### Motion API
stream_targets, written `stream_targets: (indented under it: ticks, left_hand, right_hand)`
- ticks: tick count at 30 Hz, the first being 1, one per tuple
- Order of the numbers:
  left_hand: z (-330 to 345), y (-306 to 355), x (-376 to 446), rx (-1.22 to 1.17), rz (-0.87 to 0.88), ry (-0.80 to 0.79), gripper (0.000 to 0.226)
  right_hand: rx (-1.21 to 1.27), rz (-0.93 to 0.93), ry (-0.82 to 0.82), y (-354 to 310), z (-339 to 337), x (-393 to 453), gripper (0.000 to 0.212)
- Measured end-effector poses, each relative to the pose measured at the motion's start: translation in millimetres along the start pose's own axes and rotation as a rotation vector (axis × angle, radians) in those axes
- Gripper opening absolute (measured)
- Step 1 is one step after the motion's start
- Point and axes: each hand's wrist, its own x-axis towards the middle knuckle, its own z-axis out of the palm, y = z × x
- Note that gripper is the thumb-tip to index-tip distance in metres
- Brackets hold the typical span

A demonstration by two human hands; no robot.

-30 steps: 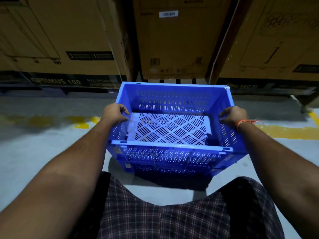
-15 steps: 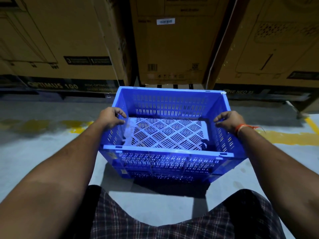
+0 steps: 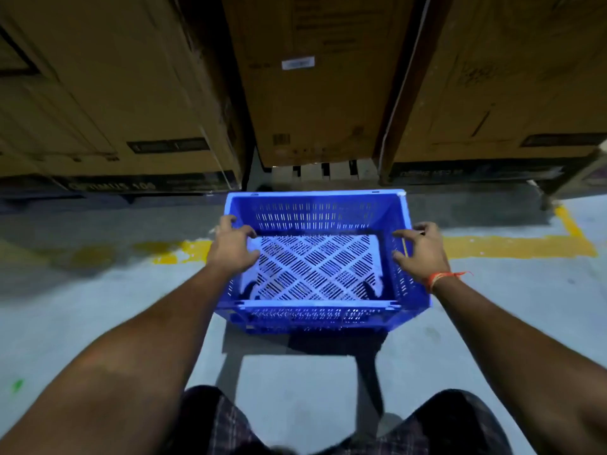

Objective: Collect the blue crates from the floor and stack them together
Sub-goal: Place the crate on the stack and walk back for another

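Head view shows the crate [image 3: 315, 257] on the floor [image 3: 98, 307] just before the cartons [image 3: 312, 93], seemingly nested on another. Left hand [image 3: 231, 247] and right hand [image 3: 422, 249] hover at its side rims, fingers spread, gripping nothing. Stacking looks done; next likely means fetching another crate.
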Motion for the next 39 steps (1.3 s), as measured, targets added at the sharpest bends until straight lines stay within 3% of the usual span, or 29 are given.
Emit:
stream_targets:
  ticks: [7, 14, 25, 28, 31, 39]
  left_hand:
    - [-171, 116, -66, -0.300, 0.128, -0.148, 0.039]
    - [-285, 272, -145, -0.526, 0.327, -0.254, 0.028]
    - [-227, 536, -227, -0.534, 0.709, -0.687, 0.027]
    - [-207, 608, -247, -0.514, 0.807, -0.732, 0.040]
    - [-194, 671, -265, -0.494, 0.848, -0.807, 0.024]
    - [-134, 841, -287, -0.410, 1.011, -0.940, 0.020]
  right_hand:
    - [0.277, 0.069, -0.083, -82, -189, -79, 0.044]
    - [0.506, 0.291, 0.060, -94, -359, -182, 0.033]
    - [0.555, 0.624, 0.341, 90, -480, -318, 0.031]
    - [0.572, 0.724, 0.446, 136, -510, -350, 0.030]
    - [0.605, 0.811, 0.519, 174, -532, -377, 0.029]
    - [0.695, 1.025, 0.712, 272, -561, -415, 0.029]
